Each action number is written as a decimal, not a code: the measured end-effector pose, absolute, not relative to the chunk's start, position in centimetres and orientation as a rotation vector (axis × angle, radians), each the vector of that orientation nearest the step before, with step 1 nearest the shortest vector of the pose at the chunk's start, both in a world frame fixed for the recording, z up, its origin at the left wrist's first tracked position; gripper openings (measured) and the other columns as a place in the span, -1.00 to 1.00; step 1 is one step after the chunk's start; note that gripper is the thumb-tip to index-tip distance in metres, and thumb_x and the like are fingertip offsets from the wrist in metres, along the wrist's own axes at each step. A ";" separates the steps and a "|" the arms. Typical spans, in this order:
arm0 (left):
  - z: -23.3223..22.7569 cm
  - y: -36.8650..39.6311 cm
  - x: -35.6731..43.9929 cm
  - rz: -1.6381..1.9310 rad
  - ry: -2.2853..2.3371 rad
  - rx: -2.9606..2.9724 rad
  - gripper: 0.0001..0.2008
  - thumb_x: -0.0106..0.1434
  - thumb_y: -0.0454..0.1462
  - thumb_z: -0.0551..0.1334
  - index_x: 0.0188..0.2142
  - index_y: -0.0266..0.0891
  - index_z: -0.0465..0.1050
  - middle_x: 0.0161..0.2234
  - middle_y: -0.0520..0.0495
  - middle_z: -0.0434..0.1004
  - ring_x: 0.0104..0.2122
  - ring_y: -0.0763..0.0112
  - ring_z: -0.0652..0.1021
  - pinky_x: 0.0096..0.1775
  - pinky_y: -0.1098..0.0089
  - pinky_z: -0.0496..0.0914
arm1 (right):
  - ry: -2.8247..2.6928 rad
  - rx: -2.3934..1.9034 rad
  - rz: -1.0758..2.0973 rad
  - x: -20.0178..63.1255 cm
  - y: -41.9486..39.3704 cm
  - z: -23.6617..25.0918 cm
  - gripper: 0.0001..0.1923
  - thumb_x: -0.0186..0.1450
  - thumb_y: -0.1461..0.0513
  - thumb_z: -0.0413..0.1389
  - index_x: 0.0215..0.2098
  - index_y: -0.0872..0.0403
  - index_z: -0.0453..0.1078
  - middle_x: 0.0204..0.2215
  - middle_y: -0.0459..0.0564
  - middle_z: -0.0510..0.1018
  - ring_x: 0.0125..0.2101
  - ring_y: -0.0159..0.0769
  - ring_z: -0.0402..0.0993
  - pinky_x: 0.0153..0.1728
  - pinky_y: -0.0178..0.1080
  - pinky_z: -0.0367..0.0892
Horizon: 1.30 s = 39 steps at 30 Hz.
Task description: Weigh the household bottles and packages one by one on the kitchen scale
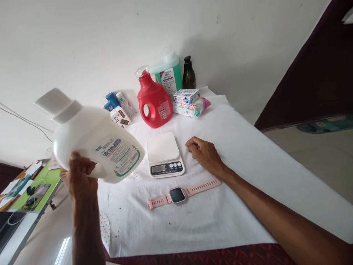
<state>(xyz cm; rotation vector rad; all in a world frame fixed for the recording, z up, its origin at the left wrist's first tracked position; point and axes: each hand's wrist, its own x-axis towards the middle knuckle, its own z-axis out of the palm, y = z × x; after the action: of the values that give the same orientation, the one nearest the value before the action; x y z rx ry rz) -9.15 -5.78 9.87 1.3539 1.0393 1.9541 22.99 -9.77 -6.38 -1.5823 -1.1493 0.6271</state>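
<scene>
My left hand [79,173] grips a large white laundry detergent bottle [91,129] by its handle. The bottle is held in the air, tilted, its grey-white cap towards the upper left and its printed label facing me. On the white cloth, my right hand [202,151] rests with the fingers curled in and nothing seen in them. Just left of that hand stands a white kitchen scale [162,147] with a bare platform; its small display looks dark. A pink-strapped smartwatch [177,195] lies stretched out in front of the scale.
Behind the scale stand a red detergent jug [156,99], a green liquid jug [176,73] and a dark pump bottle [189,73]. A small box [186,95] sits on a wipes pack [190,109]. Left are a carton [120,117], a blue bottle [111,101] and a clear bottle [125,105].
</scene>
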 end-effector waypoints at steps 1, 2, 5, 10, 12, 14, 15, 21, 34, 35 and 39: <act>9.8 -5.3 -7.9 1.941 1.006 1.347 -0.37 0.02 -0.04 0.52 -0.65 -0.18 0.04 -0.71 0.20 -0.01 -0.68 0.62 0.07 -0.59 0.42 0.03 | -1.153 -1.575 0.630 23.0 -9.8 -6.3 -0.77 0.23 0.18 -0.06 -0.32 0.04 0.42 -0.49 -0.07 0.52 -0.51 -0.30 0.39 -0.41 -0.25 0.29; 9.6 -4.9 -6.7 1.926 0.982 1.341 -0.37 0.00 -0.02 0.53 -0.64 -0.18 0.05 -0.71 0.21 -0.01 -0.68 0.62 0.06 -0.59 0.43 0.02 | -1.157 -1.569 0.634 23.0 -9.9 -6.3 -0.77 0.23 0.18 -0.06 -0.32 0.04 0.43 -0.49 -0.07 0.52 -0.51 -0.31 0.39 -0.41 -0.25 0.29; 8.8 -3.9 -3.5 1.860 0.949 1.332 -0.39 -0.04 0.01 0.53 -0.63 -0.16 0.09 -0.70 0.22 -0.02 -0.67 0.62 0.06 -0.60 0.45 0.01 | -1.156 -1.556 0.644 23.1 -10.0 -6.2 -0.77 0.23 0.18 -0.05 -0.31 0.04 0.43 -0.49 -0.07 0.52 -0.52 -0.31 0.39 -0.42 -0.26 0.28; 7.6 -2.7 -0.2 1.753 0.909 1.308 -0.36 -0.06 0.03 0.55 -0.64 -0.18 0.09 -0.70 0.22 -0.01 -0.67 0.65 0.08 -0.60 0.47 0.03 | -1.155 -1.525 0.643 23.2 -9.8 -6.6 -0.78 0.25 0.19 -0.07 -0.33 0.03 0.41 -0.50 -0.08 0.49 -0.53 -0.31 0.38 -0.45 -0.26 0.26; 7.3 -2.3 0.5 1.719 0.894 1.288 -0.37 -0.08 0.02 0.56 -0.64 -0.20 0.13 -0.70 0.22 0.01 -0.67 0.66 0.09 -0.60 0.49 0.03 | -1.152 -1.519 0.647 23.3 -9.7 -6.8 -0.78 0.25 0.19 -0.07 -0.33 0.02 0.40 -0.51 -0.09 0.48 -0.54 -0.32 0.37 -0.47 -0.27 0.24; 7.0 -2.0 0.9 1.695 0.887 1.274 -0.39 -0.08 0.01 0.57 -0.63 -0.20 0.15 -0.69 0.23 0.02 -0.67 0.67 0.09 -0.59 0.50 0.04 | -1.147 -1.512 0.656 23.3 -9.6 -6.9 -0.79 0.26 0.19 -0.07 -0.33 0.02 0.39 -0.52 -0.10 0.46 -0.56 -0.33 0.34 -0.49 -0.28 0.22; 6.9 -1.8 1.2 1.689 0.886 1.272 -0.40 -0.08 0.00 0.57 -0.63 -0.20 0.16 -0.69 0.23 0.02 -0.67 0.67 0.09 -0.60 0.50 0.04 | -1.145 -1.510 0.659 23.3 -9.6 -6.9 -0.79 0.26 0.19 -0.07 -0.33 0.02 0.39 -0.52 -0.11 0.46 -0.57 -0.34 0.33 -0.50 -0.28 0.21; 6.6 -1.4 1.9 1.682 0.883 1.317 -0.40 -0.09 0.02 0.56 -0.62 -0.18 0.15 -0.70 0.24 -0.01 -0.68 0.65 0.08 -0.60 0.48 0.03 | -1.145 -1.502 0.645 23.3 -9.7 -6.8 -0.80 0.27 0.20 -0.07 -0.33 0.02 0.40 -0.52 -0.12 0.46 -0.56 -0.35 0.33 -0.48 -0.28 0.22; 4.9 -0.1 -2.7 1.498 0.851 1.554 -0.29 0.31 0.36 0.02 -0.35 -0.20 0.50 -0.38 -0.09 0.49 -0.26 0.28 0.55 -0.13 0.31 0.44 | -1.159 -1.551 0.641 23.3 -9.8 -6.8 -0.79 0.24 0.20 -0.05 -0.31 0.04 0.42 -0.49 -0.09 0.52 -0.55 -0.35 0.37 -0.47 -0.27 0.27; 4.1 0.4 -3.2 1.514 0.874 1.525 -0.26 0.32 0.38 -0.03 -0.33 -0.20 0.50 -0.36 -0.10 0.50 -0.25 0.28 0.55 -0.13 0.32 0.44 | -1.156 -1.559 0.645 23.2 -9.8 -6.7 -0.79 0.24 0.21 -0.05 -0.31 0.04 0.42 -0.49 -0.09 0.52 -0.55 -0.35 0.37 -0.47 -0.28 0.26; -1.0 2.3 -5.9 1.489 1.188 1.400 -0.34 0.34 0.32 0.05 -0.47 -0.20 0.39 -0.51 -0.03 0.42 -0.46 0.38 0.46 -0.37 0.39 0.36 | -1.121 -1.605 0.697 23.0 -9.9 -6.0 -0.79 0.23 0.22 -0.04 -0.32 0.04 0.43 -0.48 -0.09 0.51 -0.57 -0.36 0.37 -0.50 -0.29 0.26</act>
<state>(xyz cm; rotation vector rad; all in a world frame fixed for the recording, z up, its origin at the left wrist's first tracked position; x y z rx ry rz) -5.87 2.26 -1.01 1.4001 1.1875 1.4894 22.98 -9.95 -6.02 -1.6048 -1.1206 0.6965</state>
